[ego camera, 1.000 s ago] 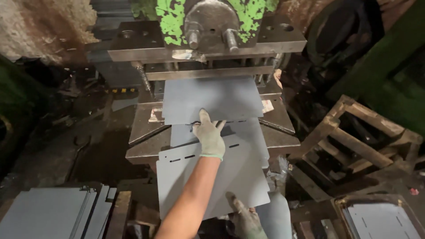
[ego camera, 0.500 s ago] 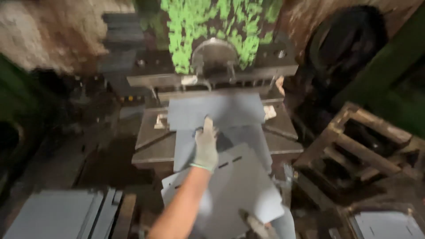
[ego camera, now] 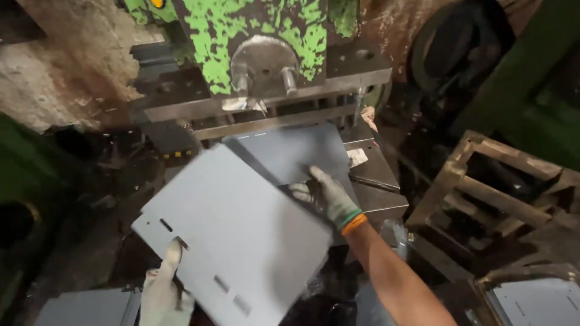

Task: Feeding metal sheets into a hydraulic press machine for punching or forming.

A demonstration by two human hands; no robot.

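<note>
My left hand [ego camera: 162, 294], gloved, has its grip closed on the lower left edge of a grey metal sheet [ego camera: 235, 232], thumb up on the face next to a small slot. That sheet fills the middle of the frame, tilted, its slotted edge toward the lower left and its far edge lying over the press bed [ego camera: 377, 181]. My right hand [ego camera: 326, 194], also gloved, lies at the sheet's upper right edge with fingers spread and reaches onto a second grey sheet [ego camera: 290, 154] that lies flat under the green press head [ego camera: 260, 36]; I cannot tell whether that grip is clamped on anything. The second sheet's back edge sits just under the ram. To the right of the bed a wooden crate [ego camera: 489, 193] stands near, with a dark gap between. A stack of sheets [ego camera: 84, 308] lies at the lower left, another sheet in a box [ego camera: 531, 302] at the lower right.
</note>
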